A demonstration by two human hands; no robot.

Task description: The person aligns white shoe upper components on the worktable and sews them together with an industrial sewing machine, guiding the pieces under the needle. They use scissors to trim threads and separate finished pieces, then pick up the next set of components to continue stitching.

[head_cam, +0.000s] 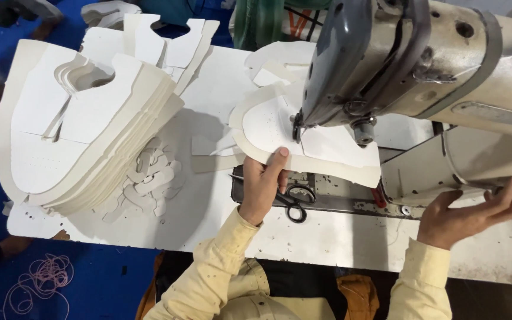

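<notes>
So the white shoe upper piece (pixel 279 127) is lying flat on the sewing table (pixel 327 237), roughly mid-table toward the far edge, tucked under the head of the sewing machine (pixel 386 59). Its long axis runs left to right along the table, with the rounded end pointing at the left edge and the wider end fanning out to the right under the machine arm. The left hand (pixel 263 185) is pinching the near edge of that piece, thumb on top and fingers curled under it. The right hand (pixel 472 213) is over by the right edge of the table, palm up with fingers loosely curled around the underside of the machine body, not clamped on anything I can make out for sure. Just beside the left wrist there's a pair of black-handled scissors (pixel 294 201) lying on the metal plate of the machine bed. Toward the left edge sits a fat stack of white cut panels (pixel 84 124), with more panels (pixel 167 47) leaning at the far left corner, and a scatter of little white offcuts (pixel 149 184) just in front of the stack. No labels or packages that I can see clearly; there's a striped green fabric thing (pixel 262 21) past the far edge.
</notes>
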